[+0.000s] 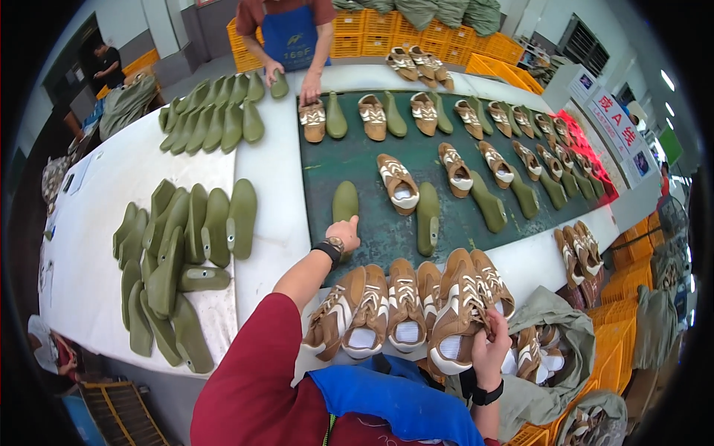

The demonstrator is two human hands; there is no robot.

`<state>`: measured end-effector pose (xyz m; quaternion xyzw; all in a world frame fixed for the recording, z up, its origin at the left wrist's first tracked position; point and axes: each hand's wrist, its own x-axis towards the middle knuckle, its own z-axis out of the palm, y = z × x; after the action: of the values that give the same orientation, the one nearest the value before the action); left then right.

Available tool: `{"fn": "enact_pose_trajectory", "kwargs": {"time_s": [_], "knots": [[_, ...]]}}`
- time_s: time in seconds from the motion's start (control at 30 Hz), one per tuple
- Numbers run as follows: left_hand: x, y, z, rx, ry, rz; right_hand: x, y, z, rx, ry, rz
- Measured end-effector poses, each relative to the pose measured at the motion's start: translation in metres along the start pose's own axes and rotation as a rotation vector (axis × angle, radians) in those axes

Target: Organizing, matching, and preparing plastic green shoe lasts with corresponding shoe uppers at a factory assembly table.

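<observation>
My left hand [343,233] is closed round the near end of an olive-green shoe last [345,199], which lies on the dark green belt [387,249]. With fingers and thumb, my right hand [491,349] grips the collar of a brown sneaker [455,316] with white stripes and laces. That sneaker's heel points toward me. Beside it along the near edge stand several more brown sneakers [405,301], partly overlapping. To the right of my left hand, another brown sneaker [399,182] lies next to a green last [428,219] on the belt.
Several loose green lasts [216,223] are piled on the white table [82,245] at left. A co-worker's hand [310,88] touches a sneaker across the belt. Two rows of sneakers and lasts run rightward. A grey-green sack [573,316] of sneakers and orange crates [617,334] stand at right.
</observation>
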<state>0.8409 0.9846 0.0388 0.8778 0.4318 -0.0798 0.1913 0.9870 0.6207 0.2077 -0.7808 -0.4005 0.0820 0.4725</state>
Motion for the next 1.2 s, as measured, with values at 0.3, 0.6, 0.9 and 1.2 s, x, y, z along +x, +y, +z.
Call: {"fn": "enact_pose_trajectory", "kwargs": {"time_s": [0.3,0.6,0.9,1.2], "knots": [[-0.016,0.023,-0.015,-0.198,0.112,0.011,-0.003,0.011,-0.005,0.006,0.044,0.041],[-0.207,0.124,-0.090,-0.143,0.081,0.890,0.045,-0.011,0.054,-0.024,-0.090,-0.222],[-0.147,0.035,-0.067,-0.153,0.312,0.466,0.050,-0.037,0.065,0.029,-0.259,-0.340],[0.043,-0.106,-0.015,-0.055,0.290,0.059,-0.018,0.055,-0.037,-0.270,0.039,0.018]]}}
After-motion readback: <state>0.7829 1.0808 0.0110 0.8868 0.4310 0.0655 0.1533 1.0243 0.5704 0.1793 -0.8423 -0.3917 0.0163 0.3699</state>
